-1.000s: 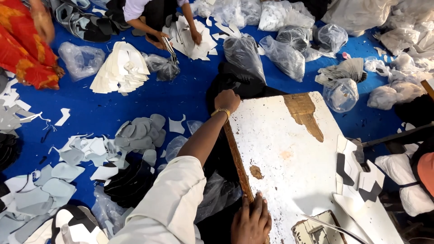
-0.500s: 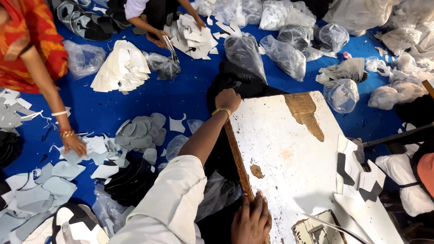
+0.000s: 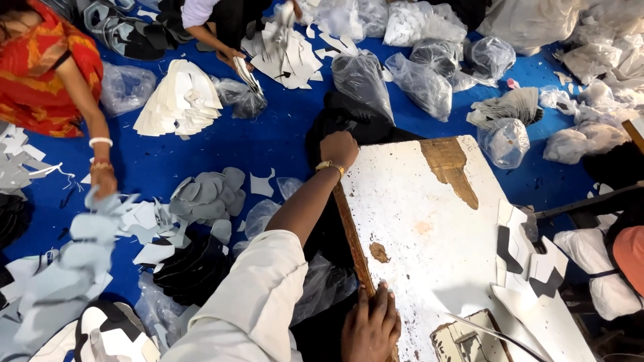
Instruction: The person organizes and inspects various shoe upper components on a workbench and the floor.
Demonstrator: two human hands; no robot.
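Observation:
A white board [image 3: 429,228] with worn brown patches lies in front of me over the blue floor. My left hand [image 3: 339,149], with a gold watch at the wrist, grips the board's far left corner at the end of my outstretched white-sleeved arm. Close to me, my right hand [image 3: 370,327] holds the board's wooden left edge, with its fingers lying on the white surface. Black fabric [image 3: 349,121] lies just beyond the far corner.
Clear plastic bags [image 3: 422,84] of cut pieces crowd the far side. Grey and white cut shapes [image 3: 204,198] lie on the blue floor [image 3: 268,144] at left. A person in red [image 3: 47,74] reaches down at left, and another person's hand [image 3: 231,57] works at the top. Black-and-white pieces [image 3: 526,258] sit on the board's right.
The person in red has brought an arm down to the grey pieces on the left and is lifting some. My two hands have stayed on the board's edge.

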